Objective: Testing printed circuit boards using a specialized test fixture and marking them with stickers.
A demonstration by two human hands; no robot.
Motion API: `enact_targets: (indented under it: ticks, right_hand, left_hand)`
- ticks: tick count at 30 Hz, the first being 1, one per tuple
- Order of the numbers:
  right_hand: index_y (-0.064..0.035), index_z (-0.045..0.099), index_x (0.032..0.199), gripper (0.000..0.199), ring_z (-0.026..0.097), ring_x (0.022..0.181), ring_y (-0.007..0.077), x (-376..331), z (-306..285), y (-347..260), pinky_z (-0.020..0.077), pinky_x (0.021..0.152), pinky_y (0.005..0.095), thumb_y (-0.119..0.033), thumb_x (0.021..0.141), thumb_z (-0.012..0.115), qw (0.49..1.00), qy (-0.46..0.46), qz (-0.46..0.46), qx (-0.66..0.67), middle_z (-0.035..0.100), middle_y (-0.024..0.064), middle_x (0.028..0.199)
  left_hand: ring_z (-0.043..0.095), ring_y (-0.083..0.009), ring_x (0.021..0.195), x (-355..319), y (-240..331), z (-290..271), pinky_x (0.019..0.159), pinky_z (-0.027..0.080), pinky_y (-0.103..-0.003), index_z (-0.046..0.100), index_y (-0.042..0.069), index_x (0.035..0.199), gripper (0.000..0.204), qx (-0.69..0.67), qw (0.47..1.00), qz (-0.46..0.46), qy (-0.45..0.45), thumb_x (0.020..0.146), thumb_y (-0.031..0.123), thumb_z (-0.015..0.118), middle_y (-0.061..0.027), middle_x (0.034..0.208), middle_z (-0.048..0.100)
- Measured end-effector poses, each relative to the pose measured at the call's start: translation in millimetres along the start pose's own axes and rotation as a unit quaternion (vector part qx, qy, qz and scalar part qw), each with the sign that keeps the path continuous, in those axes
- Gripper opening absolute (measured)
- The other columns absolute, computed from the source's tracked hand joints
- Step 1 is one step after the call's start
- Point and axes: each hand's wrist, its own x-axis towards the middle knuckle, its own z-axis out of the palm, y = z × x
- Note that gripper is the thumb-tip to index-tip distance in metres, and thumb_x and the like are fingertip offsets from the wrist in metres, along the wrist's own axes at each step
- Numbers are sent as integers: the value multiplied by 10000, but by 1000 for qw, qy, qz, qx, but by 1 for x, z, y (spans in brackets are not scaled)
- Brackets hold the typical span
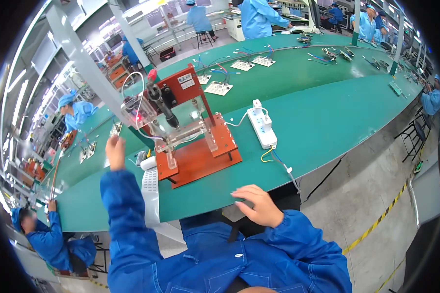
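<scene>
My left hand is stretched forward over the green bench, left of a red press-like fixture. Its fingertips are blurred, so whether they hold anything cannot be made out. Just beyond them, a small white circuit board lies on the line. My right hand hovers at the bench's front edge with fingers apart and nothing in it. The fixture has a clear plastic frame, a black toggle clamp with a red grip and a lit red light at its left.
A white power strip with a plug and cable lies right of the fixture. A roll of printed labels hangs over the front edge. Several white boards with wires rest on the green line behind. A metal post rises at the left; co-workers sit around.
</scene>
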Motion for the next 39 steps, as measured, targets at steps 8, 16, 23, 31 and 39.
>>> enact_targets:
  ticks: [8, 16, 23, 31, 39]
  right_hand:
    - [-2, 670, 1171, 254, 636, 831, 156, 71, -166, 72, 523, 752, 289, -36, 928, 600, 958, 261, 111, 40, 674, 73, 959]
    - [-76, 606, 1316, 376, 631, 783, 133, 219, -172, 258, 520, 741, 302, -39, 941, 605, 982, 116, 82, -123, 687, 72, 987]
    - [-159, 533, 1410, 551, 616, 1145, 257, 341, -121, 301, 436, 991, 439, -24, 879, 596, 915, 75, -39, -394, 685, 54, 1206]
    - [-167, 410, 1516, 814, 382, 1444, 237, 406, -71, 329, 303, 1176, 468, 114, 771, 578, 839, -43, -274, -467, 469, 71, 1507]
    - [-89, 576, 1332, 537, 607, 1058, 255, 382, -71, 316, 417, 915, 446, -37, 798, 605, 835, -49, -145, -528, 637, 88, 1053]
  left_hand:
    - [508, -91, 546, -277, 81, 11, 512, 392, -263, 639, -31, 815, 121, 80, 988, 85, -102, 901, 51, 662, -42, 628, 568]
    - [451, -146, 440, -301, 70, 39, 437, 325, -299, 655, 4, 813, 54, 147, 984, 82, -64, 814, -46, 675, -71, 594, 511]
    - [466, -225, 444, -319, 60, 39, 436, 350, -336, 633, 3, 809, 59, 251, 963, 93, -35, 813, -34, 588, -92, 589, 527]
    - [498, -233, 527, -331, 73, 37, 525, 383, -352, 606, -11, 846, 66, 394, 918, 41, -2, 881, 30, 567, -122, 648, 540]
    - [512, -247, 479, -325, 52, 34, 461, 390, -336, 607, 24, 795, 55, 271, 959, 72, -30, 829, -10, 580, -122, 633, 568]
